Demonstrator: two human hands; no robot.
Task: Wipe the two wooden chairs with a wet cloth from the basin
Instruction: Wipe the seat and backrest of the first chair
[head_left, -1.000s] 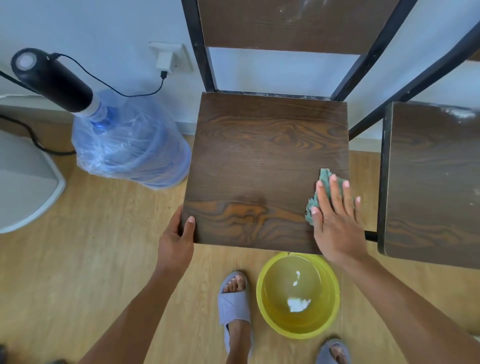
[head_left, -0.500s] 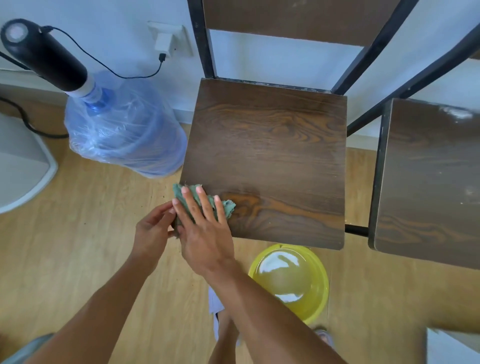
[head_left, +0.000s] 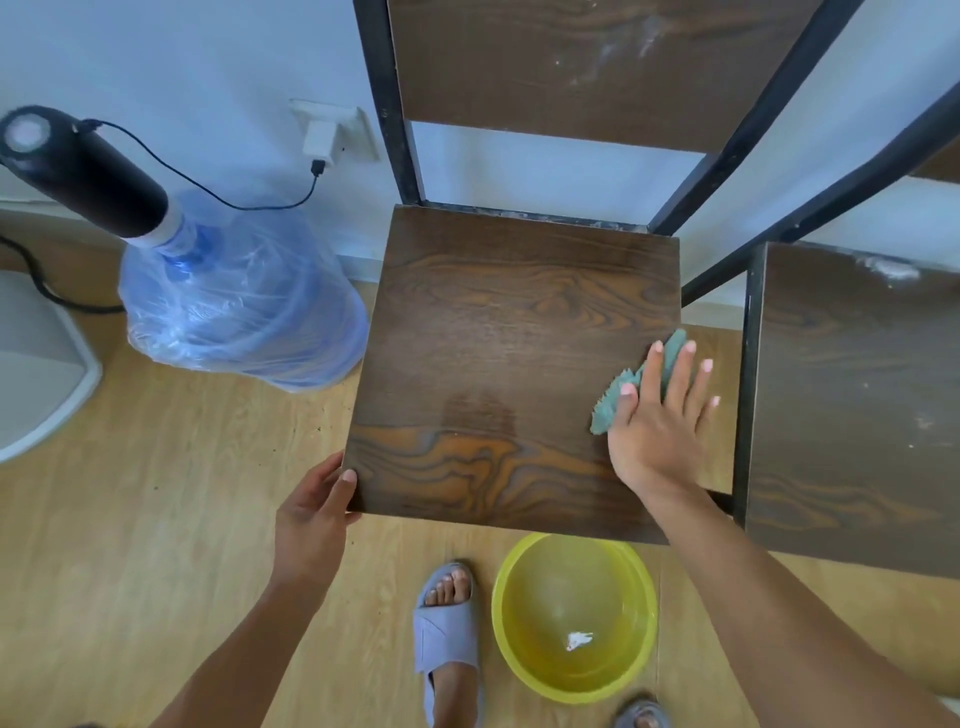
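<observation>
— While your right hand (head_left: 655, 426) presses flat, fingers spread, on the green cloth (head_left: 618, 395), where's your left hand (head_left: 311, 512)?
— Gripping the chair seat (head_left: 509, 332) by its near corner; yellow basin (head_left: 574, 616) sits below your right wrist.

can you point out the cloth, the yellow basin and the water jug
cloth (head_left: 608, 410), head view, on the lower bunched end left of the right hand
yellow basin (head_left: 644, 577), head view, on its right rim
water jug (head_left: 239, 317), head view, on its plastic-wrapped side
</observation>
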